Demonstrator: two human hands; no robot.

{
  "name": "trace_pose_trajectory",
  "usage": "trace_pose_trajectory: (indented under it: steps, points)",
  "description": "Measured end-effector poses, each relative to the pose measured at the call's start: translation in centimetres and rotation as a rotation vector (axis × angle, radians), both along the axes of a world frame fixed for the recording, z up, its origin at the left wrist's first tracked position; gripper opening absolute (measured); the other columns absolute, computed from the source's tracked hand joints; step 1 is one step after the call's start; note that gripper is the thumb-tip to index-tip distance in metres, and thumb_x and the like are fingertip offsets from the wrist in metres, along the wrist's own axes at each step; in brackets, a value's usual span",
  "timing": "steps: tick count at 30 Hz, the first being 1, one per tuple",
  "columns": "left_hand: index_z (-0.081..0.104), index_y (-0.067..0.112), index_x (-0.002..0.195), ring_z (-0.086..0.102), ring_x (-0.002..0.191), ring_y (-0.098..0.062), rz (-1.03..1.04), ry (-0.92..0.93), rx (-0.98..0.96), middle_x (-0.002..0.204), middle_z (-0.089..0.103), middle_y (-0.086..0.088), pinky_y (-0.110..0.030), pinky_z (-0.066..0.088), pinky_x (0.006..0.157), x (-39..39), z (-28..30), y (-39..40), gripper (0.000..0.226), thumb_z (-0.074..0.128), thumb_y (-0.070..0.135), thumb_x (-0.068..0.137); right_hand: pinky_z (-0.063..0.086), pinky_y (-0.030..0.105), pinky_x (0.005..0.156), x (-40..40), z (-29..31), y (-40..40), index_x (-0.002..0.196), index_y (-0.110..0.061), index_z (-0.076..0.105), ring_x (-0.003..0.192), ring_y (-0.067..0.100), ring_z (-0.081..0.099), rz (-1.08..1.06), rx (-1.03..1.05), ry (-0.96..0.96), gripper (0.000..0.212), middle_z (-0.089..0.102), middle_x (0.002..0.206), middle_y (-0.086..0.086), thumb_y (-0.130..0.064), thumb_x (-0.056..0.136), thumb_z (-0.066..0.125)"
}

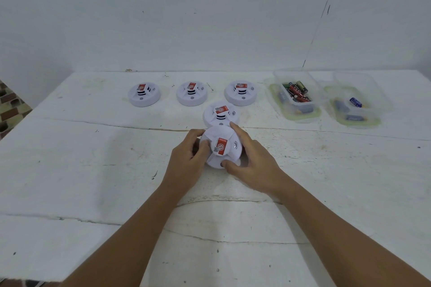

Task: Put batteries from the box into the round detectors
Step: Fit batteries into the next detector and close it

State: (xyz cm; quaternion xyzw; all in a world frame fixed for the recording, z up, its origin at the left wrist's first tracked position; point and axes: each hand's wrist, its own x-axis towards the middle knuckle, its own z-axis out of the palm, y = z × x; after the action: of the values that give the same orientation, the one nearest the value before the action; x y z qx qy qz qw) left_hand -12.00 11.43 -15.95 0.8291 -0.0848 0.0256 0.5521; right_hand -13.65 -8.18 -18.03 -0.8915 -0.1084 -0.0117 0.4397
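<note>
Detector (221, 149) gripped between left hand (186, 161) and right hand (251, 165), fingers curled round its rim; another detector (221, 114) touching behind, bare table (81, 170) either side.

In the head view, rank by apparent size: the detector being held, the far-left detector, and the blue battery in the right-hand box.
1. Held detector, though nearness to the camera enlarges it.
2. Far-left detector, likely the same model.
3. Blue battery, clearly smallest.

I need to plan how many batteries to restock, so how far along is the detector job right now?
Nothing shows as finished: all five detectors look closed, so fitted batteries cannot be seen. In hand: the left hand and right hand grip the nearest detector. Left: a detector behind it, the three in the back row, and the battery box, which holds many batteries.
</note>
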Motion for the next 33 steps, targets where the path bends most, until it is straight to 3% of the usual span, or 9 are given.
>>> trace_pose_trajectory:
  steps: [22,33]
  points:
    - [0.065,0.021,0.120,0.061,0.072,0.001,-0.002,-0.012,0.019,0.086,0.068,0.006,-0.010,0.044,0.059,-0.02,0.07,0.03,0.020,0.051,0.023,0.106,0.055,0.043,0.091,-0.01,-0.02,0.09,0.159,-0.047,0.020,0.114,0.009,0.061,0.006,-0.006,-0.037,0.089,0.058,0.134,-0.024,-0.048,0.086,0.070]
    - [0.065,0.029,0.117,0.064,0.080,-0.007,0.004,0.025,-0.009,0.090,0.072,0.003,-0.013,0.048,0.063,-0.06,0.06,0.01,0.017,0.052,0.026,0.106,0.056,0.045,0.091,-0.07,0.25,-0.05,0.159,-0.047,0.020,0.114,0.008,0.062,0.013,0.021,-0.031,0.089,0.060,0.131,-0.027,-0.044,0.086,0.070]
